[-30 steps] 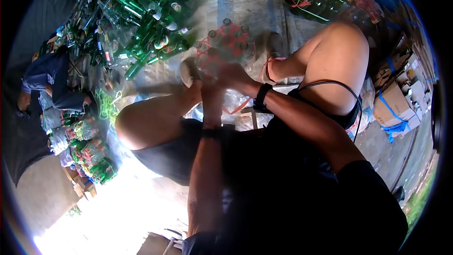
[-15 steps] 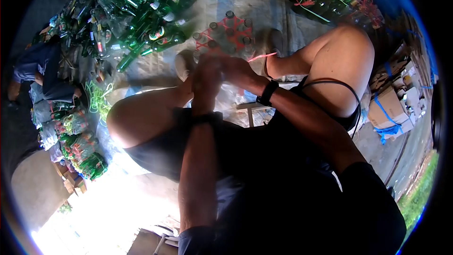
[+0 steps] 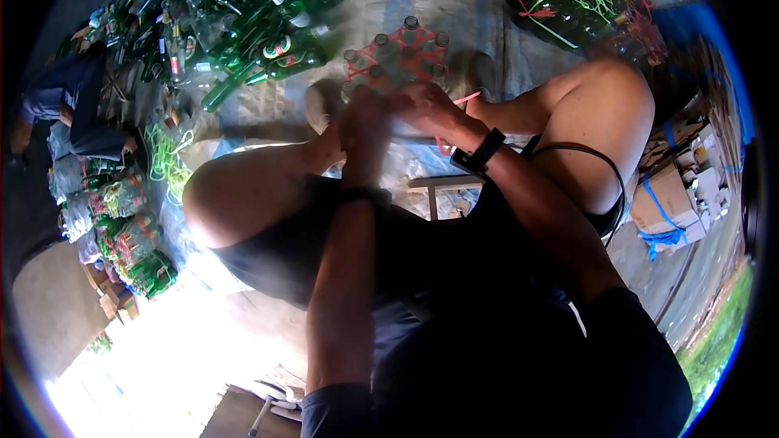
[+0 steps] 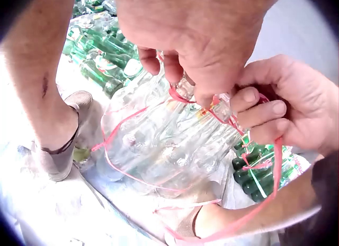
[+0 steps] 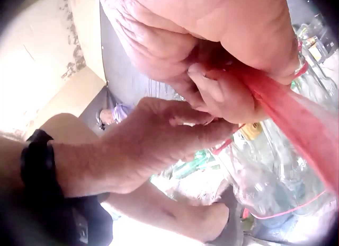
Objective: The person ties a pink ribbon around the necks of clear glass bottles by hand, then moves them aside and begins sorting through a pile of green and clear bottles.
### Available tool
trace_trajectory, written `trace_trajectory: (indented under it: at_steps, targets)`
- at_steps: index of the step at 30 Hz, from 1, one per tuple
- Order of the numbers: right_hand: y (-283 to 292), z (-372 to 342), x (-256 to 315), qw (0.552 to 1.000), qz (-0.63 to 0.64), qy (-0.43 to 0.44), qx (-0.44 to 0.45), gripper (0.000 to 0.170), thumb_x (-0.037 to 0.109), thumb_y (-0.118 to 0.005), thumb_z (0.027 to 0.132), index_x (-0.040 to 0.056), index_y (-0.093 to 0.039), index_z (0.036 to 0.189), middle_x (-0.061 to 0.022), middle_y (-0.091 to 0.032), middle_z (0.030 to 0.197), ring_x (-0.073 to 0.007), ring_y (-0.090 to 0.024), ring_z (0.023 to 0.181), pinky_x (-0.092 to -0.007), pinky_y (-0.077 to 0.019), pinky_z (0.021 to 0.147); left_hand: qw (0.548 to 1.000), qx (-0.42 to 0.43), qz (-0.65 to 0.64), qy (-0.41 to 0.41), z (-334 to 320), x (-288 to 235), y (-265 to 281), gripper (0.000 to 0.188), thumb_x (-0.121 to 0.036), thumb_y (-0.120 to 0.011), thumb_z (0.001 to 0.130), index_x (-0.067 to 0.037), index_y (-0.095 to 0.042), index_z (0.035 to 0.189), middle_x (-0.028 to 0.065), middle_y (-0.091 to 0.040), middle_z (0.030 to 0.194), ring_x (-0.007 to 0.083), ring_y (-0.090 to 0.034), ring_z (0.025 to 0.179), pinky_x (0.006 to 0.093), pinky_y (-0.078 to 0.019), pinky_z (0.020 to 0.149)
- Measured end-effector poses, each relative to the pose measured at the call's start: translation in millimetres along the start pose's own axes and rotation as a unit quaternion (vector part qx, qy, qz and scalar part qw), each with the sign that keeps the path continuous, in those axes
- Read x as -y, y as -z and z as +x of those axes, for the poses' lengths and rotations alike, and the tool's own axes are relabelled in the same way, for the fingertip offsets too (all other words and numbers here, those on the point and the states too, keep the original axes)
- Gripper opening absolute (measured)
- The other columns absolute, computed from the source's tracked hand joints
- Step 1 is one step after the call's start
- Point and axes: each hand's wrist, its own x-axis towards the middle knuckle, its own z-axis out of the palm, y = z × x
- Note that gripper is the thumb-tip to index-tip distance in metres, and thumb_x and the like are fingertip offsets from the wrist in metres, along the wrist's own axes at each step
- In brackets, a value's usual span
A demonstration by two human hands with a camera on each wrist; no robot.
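Between my feet stands a cluster of clear glass bottles [image 4: 159,134], bound round their sides and laced between the necks with red plastic string [image 4: 124,124]. My left hand [image 3: 365,118] is at the near bottle necks, thumb and finger pinching the string beside one neck in the left wrist view. Close against it, my right hand [image 3: 430,105] grips the same string in curled fingers [image 4: 262,113]. From that fist a flat red strip [image 5: 296,119] trails down past the bottles. Both hands hide part of the nearest necks in the head view.
A large heap of green bottles [image 3: 268,49] lies at the far left. Tied bottle bundles [image 3: 568,8] stand at the far right, and more bundles [image 3: 122,219] at the left near another person [image 3: 73,105]. A cardboard stack [image 3: 665,203] is on the right.
Both hands stay together at the bottle necks, having shifted slightly to the right in the head view, as have the bottles. The loose red string has swung toward the right ankle.
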Motion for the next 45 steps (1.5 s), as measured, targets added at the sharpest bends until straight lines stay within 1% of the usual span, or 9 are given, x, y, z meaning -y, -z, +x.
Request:
trace_trajectory:
  at_steps: [1,6,8,9,13,26,30,32,45]
  targets:
    - [20.7,4.6,35.3,0.997,-0.012,-0.072,0.006,0.009,0.015,-0.067,0.082,0.0065,-0.068,0.084,-0.0127,-0.067,0.079,-0.0318,-0.068,0.076,-0.0466,-0.0511,0.064,0.986,-0.021,0.162,-0.043,2.0,-19.3,5.8,0.015,-0.018,-0.067,0.088,-0.007,-0.074,0.082,0.0131,-0.059,0.088,0.0325,-0.063,0.084,0.0423,-0.0495,0.071]
    - [43.0,8.0,38.3,0.999,0.026,-0.047,-0.006,0.03,0.026,-0.058,0.096,-0.0022,-0.065,0.09,-0.011,-0.058,0.069,-0.0145,-0.06,0.066,-0.0336,-0.0468,0.059,0.96,-0.018,0.28,-0.022,2.6,-26.9,2.6,0.015,-0.025,-0.067,0.088,-0.013,-0.075,0.087,0.0105,-0.064,0.096,0.0282,-0.066,0.091,0.0417,-0.0561,0.075]
    - [67.7,14.2,73.5,0.938,0.169,-0.298,0.048,0.029,0.028,-0.06,0.096,0.0007,-0.068,0.089,-0.0052,-0.058,0.068,-0.0116,-0.055,0.057,-0.0305,-0.0425,0.051,0.954,-0.042,0.295,-0.027,2.9,-22.3,0.2,0.017,-0.027,-0.067,0.088,-0.013,-0.075,0.089,0.0099,-0.065,0.096,0.0284,-0.066,0.089,0.0425,-0.0562,0.075]
    - [71.7,13.9,84.0,0.925,0.221,-0.307,0.027,0.028,0.029,-0.063,0.096,0.0033,-0.069,0.087,-0.0003,-0.056,0.068,-0.0082,-0.049,0.051,-0.0266,-0.0372,0.046,0.952,-0.042,0.302,-0.033,4.5,-24.8,1.5,0.018,-0.028,-0.066,0.088,-0.012,-0.075,0.088,0.0101,-0.065,0.098,0.0282,-0.067,0.09,0.0428,-0.0564,0.076]
    - [79.9,12.6,74.1,0.915,0.278,-0.29,0.022,0.024,0.026,-0.068,0.094,0.003,-0.071,0.088,0.0012,-0.053,0.063,-0.0066,-0.047,0.049,-0.0249,-0.0356,0.043,0.97,-0.042,0.233,0.052,9.5,-33.7,1.1,0.019,-0.023,-0.063,0.09,-0.007,-0.074,0.088,0.0136,-0.068,0.096,0.0335,-0.066,0.09,0.0442,-0.0492,0.085]
    - [70.0,15.2,43.2,0.925,0.275,-0.261,-0.036,0.027,0.029,-0.072,0.092,0.0024,-0.073,0.097,-0.0023,-0.063,0.073,-0.0086,-0.058,0.061,-0.0263,-0.0455,0.051,0.993,-0.021,0.106,0.04,16.4,-27.7,5.7,0.024,-0.022,-0.059,0.092,-0.004,-0.074,0.087,0.0197,-0.073,0.091,0.0378,-0.071,0.087,0.0481,-0.0549,0.079]
    - [69.0,23.9,56.7,0.901,0.29,-0.322,-0.033,0.027,0.029,-0.073,0.092,0.0028,-0.074,0.097,-0.001,-0.064,0.078,-0.0079,-0.057,0.067,-0.0272,-0.0457,0.056,0.981,0.044,0.182,0.043,17.5,-19.3,1.0,0.022,-0.022,-0.054,0.095,-0.013,-0.071,0.105,0.0133,-0.073,0.095,0.0315,-0.071,0.09,0.0484,-0.0578,0.077]
    - [66.5,27.5,46.7,0.968,0.121,-0.219,-0.019,0.027,0.03,-0.073,0.093,0.0028,-0.074,0.092,-0.0005,-0.063,0.077,-0.0099,-0.054,0.067,-0.0299,-0.0451,0.06,0.982,0.03,0.181,0.037,17.1,-14.7,-2.3,0.022,-0.022,-0.053,0.095,-0.013,-0.071,0.106,0.013,-0.073,0.093,0.0312,-0.072,0.088,0.0483,-0.0582,0.076]
    - [52.6,47.9,18.7,0.991,-0.054,-0.124,-0.009,0.026,0.025,-0.069,0.09,0.0013,-0.07,0.079,-0.0122,-0.065,0.068,-0.0199,-0.061,0.064,-0.0376,-0.0479,0.062,0.996,-0.035,0.019,0.085,16.4,-11.0,-2.0,0.025,-0.024,-0.061,0.093,-0.004,-0.077,0.09,0.0167,-0.073,0.08,0.024,-0.073,0.074,0.0393,-0.0545,0.068]
